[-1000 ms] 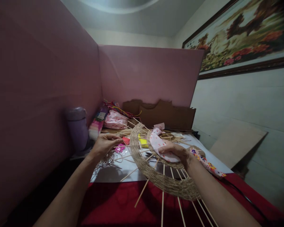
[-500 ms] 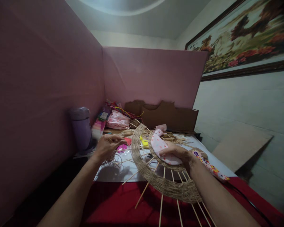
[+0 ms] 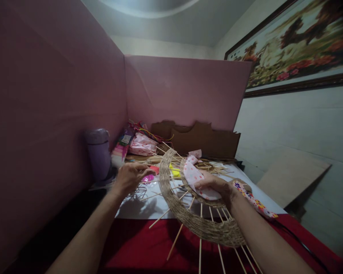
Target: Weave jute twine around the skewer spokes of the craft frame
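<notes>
A round frame of thin wooden sticks wound with jute twine (image 3: 194, 222) stands tilted over the table. My right hand (image 3: 214, 186) grips its inner ring together with a pink dotted cloth (image 3: 196, 177) at the centre. My left hand (image 3: 131, 177) is closed in a pinch at the frame's left side, on the twine and a stick; loose twine (image 3: 137, 194) trails under it. A flowered strip (image 3: 253, 199) hangs at my right wrist.
A purple jar (image 3: 98, 154) stands at the left by the pink partition (image 3: 185, 89). Behind the frame lie a pink pouch (image 3: 143, 144), coloured cords, more sticks and brown cardboard (image 3: 205, 140). A white sheet (image 3: 148, 207) covers the red tablecloth (image 3: 143, 243).
My left hand has shifted slightly right, towards the frame's rim. The frame has tipped a little; my right hand keeps its hold.
</notes>
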Action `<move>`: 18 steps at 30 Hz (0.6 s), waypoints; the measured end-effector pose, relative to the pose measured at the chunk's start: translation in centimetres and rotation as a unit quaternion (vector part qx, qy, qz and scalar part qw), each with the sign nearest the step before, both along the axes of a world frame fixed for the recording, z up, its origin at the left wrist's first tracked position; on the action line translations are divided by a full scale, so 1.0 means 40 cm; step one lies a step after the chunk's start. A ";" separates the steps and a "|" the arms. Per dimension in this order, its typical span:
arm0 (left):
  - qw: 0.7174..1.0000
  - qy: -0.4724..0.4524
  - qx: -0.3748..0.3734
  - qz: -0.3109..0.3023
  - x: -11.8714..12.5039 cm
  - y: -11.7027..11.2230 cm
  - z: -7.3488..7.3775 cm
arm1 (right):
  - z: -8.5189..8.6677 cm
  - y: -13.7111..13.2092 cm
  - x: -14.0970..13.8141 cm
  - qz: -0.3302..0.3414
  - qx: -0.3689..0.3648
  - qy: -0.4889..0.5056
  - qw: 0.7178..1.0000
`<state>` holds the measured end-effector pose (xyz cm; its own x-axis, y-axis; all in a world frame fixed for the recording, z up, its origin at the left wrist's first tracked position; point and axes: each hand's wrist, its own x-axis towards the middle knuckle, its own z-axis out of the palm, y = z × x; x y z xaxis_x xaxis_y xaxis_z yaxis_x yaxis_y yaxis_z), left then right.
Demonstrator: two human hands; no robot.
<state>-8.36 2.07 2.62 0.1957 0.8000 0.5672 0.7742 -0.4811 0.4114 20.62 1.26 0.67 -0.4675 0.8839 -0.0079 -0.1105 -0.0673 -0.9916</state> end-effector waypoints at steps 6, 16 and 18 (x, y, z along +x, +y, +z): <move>0.975 -0.179 -0.082 -0.101 0.009 0.016 -0.019 | 0.002 -0.001 0.000 -0.003 0.013 0.016 1.000; 0.925 -0.309 -0.163 -0.150 0.030 0.029 -0.020 | 0.001 -0.016 -0.008 -0.003 -0.012 0.016 1.000; 0.923 -0.315 -0.167 -0.145 0.026 0.033 -0.022 | 0.005 -0.022 -0.013 0.001 -0.013 0.015 1.000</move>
<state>-7.30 3.38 1.74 0.1437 0.9167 0.3730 0.1894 -0.3954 0.8988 20.08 0.38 0.88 -0.4697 0.8826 -0.0165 -0.1402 -0.0930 -0.9858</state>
